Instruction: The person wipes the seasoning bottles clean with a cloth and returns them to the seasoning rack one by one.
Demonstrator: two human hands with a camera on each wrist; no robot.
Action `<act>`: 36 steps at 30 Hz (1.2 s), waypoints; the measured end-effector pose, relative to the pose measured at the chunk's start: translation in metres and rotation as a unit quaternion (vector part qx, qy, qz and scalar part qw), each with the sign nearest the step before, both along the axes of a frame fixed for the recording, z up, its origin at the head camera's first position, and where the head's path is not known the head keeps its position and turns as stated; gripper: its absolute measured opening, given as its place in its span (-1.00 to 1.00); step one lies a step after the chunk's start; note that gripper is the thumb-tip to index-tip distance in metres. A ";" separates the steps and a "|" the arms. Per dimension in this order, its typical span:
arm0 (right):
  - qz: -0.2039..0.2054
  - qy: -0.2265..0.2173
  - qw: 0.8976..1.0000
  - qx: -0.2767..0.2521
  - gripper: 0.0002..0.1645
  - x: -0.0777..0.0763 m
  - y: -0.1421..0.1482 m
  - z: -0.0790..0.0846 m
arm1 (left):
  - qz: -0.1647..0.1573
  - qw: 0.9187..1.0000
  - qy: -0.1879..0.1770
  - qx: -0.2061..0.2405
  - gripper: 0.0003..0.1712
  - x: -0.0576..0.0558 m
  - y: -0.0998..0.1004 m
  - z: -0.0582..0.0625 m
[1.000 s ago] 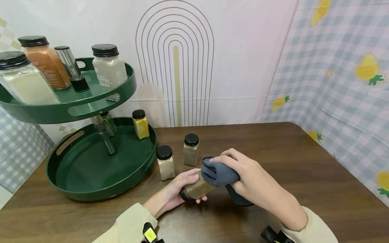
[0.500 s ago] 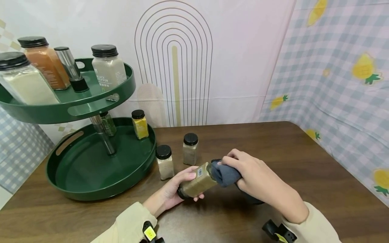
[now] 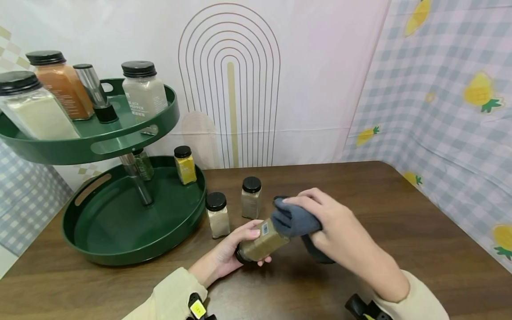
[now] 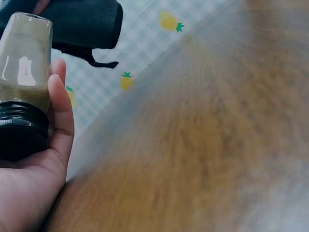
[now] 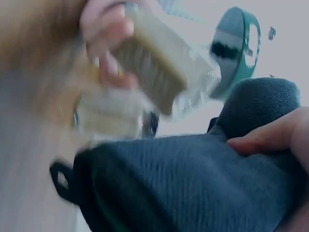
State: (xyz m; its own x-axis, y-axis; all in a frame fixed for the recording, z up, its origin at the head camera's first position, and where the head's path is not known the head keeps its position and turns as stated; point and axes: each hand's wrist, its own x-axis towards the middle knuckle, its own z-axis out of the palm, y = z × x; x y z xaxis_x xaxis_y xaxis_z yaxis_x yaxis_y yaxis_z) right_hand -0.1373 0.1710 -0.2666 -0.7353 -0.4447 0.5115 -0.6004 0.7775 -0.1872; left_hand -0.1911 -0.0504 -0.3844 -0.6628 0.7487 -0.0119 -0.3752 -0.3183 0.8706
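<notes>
My left hand (image 3: 226, 258) grips a spice jar (image 3: 262, 244) of brownish powder around its black lid end. The jar is tilted, its base pointing up and to the right, with a small barcode label showing. In the left wrist view, the fingers (image 4: 60, 104) curl beside the black lid (image 4: 21, 130). A folded dark grey-blue cloth (image 3: 296, 218) is pinched in my right hand (image 3: 338, 229), right at the jar's base; whether they touch I cannot tell. The cloth (image 5: 183, 179) fills the lower right wrist view, a black loop (image 5: 60, 181) hanging from its edge.
Two small jars, one pale (image 3: 218, 222) and one greyish (image 3: 251, 202), stand on the wooden table (image 3: 400, 213). At left is a green two-tier tray (image 3: 132, 255); a yellow spice jar (image 3: 186, 169) is on its lower tier and larger jars (image 3: 146, 95) are above.
The cloth first covered more of the jar's base end, shifted right and away from it, then came back up and left. The left hand keeps its grip, nearly still.
</notes>
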 end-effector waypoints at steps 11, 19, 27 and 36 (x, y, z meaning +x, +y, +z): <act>-0.011 -0.045 0.997 0.059 -0.33 0.002 -0.003 -0.005 | -0.003 1.000 0.010 -0.012 -0.62 -0.001 0.001 0.003; -0.025 -0.054 0.991 0.118 -0.41 0.001 0.005 -0.005 | -0.006 1.000 0.006 -0.011 -0.63 0.000 0.000 0.003; -0.037 -0.088 0.979 0.180 -0.49 0.000 0.010 -0.003 | 0.000 1.000 0.007 -0.003 -0.59 0.001 -0.002 -0.001; -0.052 -0.019 0.997 0.047 -0.28 -0.001 0.006 0.002 | -0.006 1.000 0.017 0.001 -0.58 0.000 0.001 -0.001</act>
State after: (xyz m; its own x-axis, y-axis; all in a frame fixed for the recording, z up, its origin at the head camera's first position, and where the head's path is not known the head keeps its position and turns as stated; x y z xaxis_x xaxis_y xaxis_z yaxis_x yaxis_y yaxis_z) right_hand -0.1386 0.1773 -0.2651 -0.7985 -0.4094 0.4414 -0.5087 0.8509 -0.1310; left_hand -0.1908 -0.0497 -0.3850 -0.6539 0.7565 0.0120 -0.3486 -0.3153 0.8826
